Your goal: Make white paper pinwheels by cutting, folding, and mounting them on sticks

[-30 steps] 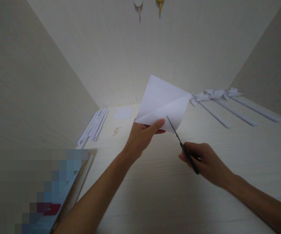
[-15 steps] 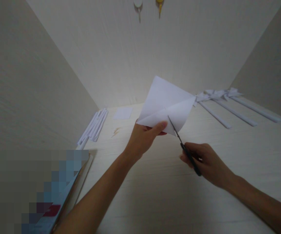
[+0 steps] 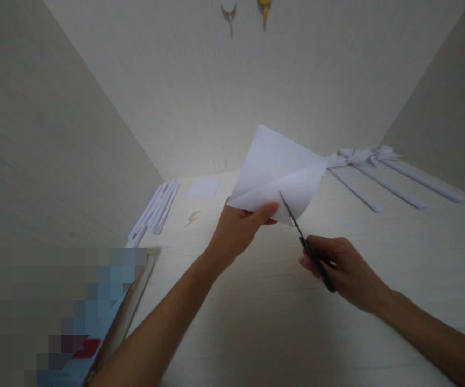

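The left hand (image 3: 236, 228) is pinching the lower edge of a folded sheet of paper (image 3: 278, 174), holding it up above the table (image 3: 264, 301). The right hand (image 3: 339, 269) is gripping the handles of black scissors (image 3: 307, 244), whose blades are reaching into the paper's bottom edge just beside the left thumb. Rolled paper sticks (image 3: 155, 207) are lying at the table's left.

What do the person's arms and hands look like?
Both arms are bare as far as the picture shows: no sleeves, no gloves. The left hand and right hand show no rings, watch or bracelet. The nails look short and unpainted.
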Action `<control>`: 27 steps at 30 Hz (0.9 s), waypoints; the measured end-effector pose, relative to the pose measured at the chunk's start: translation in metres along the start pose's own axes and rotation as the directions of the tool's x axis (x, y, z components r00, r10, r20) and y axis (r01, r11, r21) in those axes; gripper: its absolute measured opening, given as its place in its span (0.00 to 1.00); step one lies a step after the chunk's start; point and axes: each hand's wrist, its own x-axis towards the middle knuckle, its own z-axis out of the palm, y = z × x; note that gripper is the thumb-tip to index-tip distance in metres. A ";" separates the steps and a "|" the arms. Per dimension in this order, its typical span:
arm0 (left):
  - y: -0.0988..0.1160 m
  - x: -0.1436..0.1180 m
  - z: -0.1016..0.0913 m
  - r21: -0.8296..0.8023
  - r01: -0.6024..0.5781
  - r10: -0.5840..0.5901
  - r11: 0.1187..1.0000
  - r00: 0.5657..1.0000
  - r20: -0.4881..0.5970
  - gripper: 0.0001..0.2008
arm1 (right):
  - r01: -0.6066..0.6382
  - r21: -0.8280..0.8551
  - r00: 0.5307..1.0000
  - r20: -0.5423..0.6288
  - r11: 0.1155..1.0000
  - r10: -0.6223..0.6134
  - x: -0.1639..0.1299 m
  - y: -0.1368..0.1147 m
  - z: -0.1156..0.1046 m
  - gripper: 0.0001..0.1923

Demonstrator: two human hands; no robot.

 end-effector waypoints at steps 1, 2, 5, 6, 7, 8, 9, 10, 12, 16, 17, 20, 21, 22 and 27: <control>0.000 0.000 0.000 0.000 -0.002 0.002 1.000 1.000 -0.001 0.12 | 0.000 -0.003 1.000 -0.004 1.000 0.000 0.000 0.000 0.000 0.18; 0.000 0.000 0.000 0.001 -0.001 0.001 1.000 1.000 -0.001 0.12 | 0.000 -0.005 1.000 -0.005 1.000 0.000 0.000 0.000 0.000 0.18; 0.000 0.000 0.000 0.001 0.003 -0.003 1.000 1.000 0.004 0.12 | 0.010 -0.006 1.000 -0.002 1.000 -0.010 0.000 0.000 0.000 0.18; 0.000 -0.001 0.000 0.000 0.003 -0.003 1.000 1.000 0.005 0.13 | 0.013 -0.006 1.000 -0.002 1.000 -0.013 0.000 0.000 0.000 0.18; 0.001 -0.001 0.000 0.000 0.005 -0.005 1.000 1.000 0.007 0.13 | 0.017 -0.009 1.000 -0.004 1.000 -0.017 0.000 0.000 0.000 0.18; 0.001 -0.001 0.000 0.001 0.006 -0.006 1.000 1.000 0.006 0.13 | 0.021 -0.011 1.000 -0.008 1.000 -0.021 -0.001 0.000 0.000 0.18; 0.001 0.000 0.000 0.002 0.007 -0.007 1.000 1.000 0.004 0.13 | 0.024 -0.012 1.000 -0.013 1.000 -0.024 -0.001 0.000 0.000 0.18; 0.001 0.000 0.000 0.000 0.008 -0.008 1.000 1.000 0.003 0.13 | 0.025 -0.013 1.000 -0.016 1.000 -0.026 -0.001 0.000 0.000 0.18; 0.001 0.000 0.000 -0.007 0.008 -0.008 1.000 1.000 0.006 0.13 | 0.029 -0.013 0.999 -0.020 1.000 -0.029 -0.001 0.000 0.000 0.17; 0.001 0.000 -0.001 -0.018 0.008 -0.008 1.000 1.000 0.010 0.12 | 0.037 -0.024 0.999 -0.026 0.999 -0.038 -0.001 0.001 -0.001 0.17; 0.001 0.000 -0.001 -0.019 0.006 -0.006 1.000 1.000 0.009 0.12 | 0.038 -0.031 0.999 -0.030 0.999 -0.039 -0.001 0.001 -0.001 0.18; 0.001 -0.001 0.000 -0.024 0.001 -0.001 1.000 1.000 0.008 0.11 | 0.037 -0.043 0.999 -0.033 0.998 -0.038 -0.002 0.001 -0.001 0.18; 0.002 -0.001 0.000 -0.025 0.001 -0.001 1.000 1.000 0.007 0.11 | 0.036 -0.041 0.999 -0.031 0.999 -0.037 -0.002 0.001 -0.001 0.18; 0.002 -0.001 0.000 -0.026 0.002 -0.002 1.000 1.000 0.006 0.11 | 0.034 -0.036 0.999 -0.030 0.999 -0.035 -0.002 0.000 -0.001 0.18; 0.001 -0.001 0.000 -0.024 0.006 -0.006 1.000 1.000 0.004 0.11 | 0.026 -0.020 0.999 -0.021 0.999 -0.026 -0.001 0.000 0.000 0.18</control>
